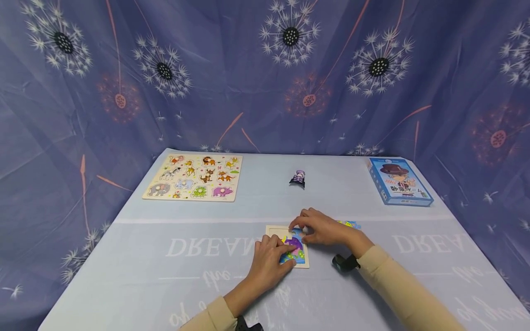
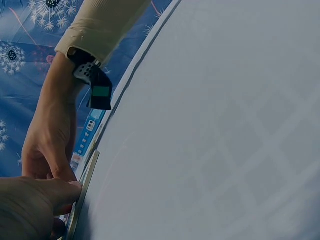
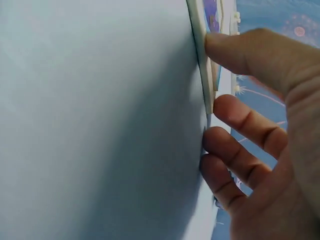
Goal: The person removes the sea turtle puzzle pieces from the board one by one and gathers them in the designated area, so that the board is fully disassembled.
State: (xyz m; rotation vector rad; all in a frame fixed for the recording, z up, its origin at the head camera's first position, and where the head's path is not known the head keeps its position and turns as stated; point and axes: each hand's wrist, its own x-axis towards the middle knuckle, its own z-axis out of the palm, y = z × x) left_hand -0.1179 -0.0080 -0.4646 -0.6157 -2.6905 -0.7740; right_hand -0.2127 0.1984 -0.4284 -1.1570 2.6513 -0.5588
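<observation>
A small wooden jigsaw board with a pale frame lies on the table, showing a purple figure on blue and green. My left hand rests on its left part, index finger extended over the picture and thumb at the lower edge. At the upper right, my right hand pinches a blue puzzle piece between thumb and index finger. In the right wrist view, the right thumb touches the board's side, while the other fingers curl beside its corner. The left wrist view shows both hands meeting over the board.
Partly behind the right hand lie colourful puzzle pieces. An animal peg puzzle sits at the back left, a blue game box at the back right. Between them is a small purple and black object. A patterned curtain hangs behind.
</observation>
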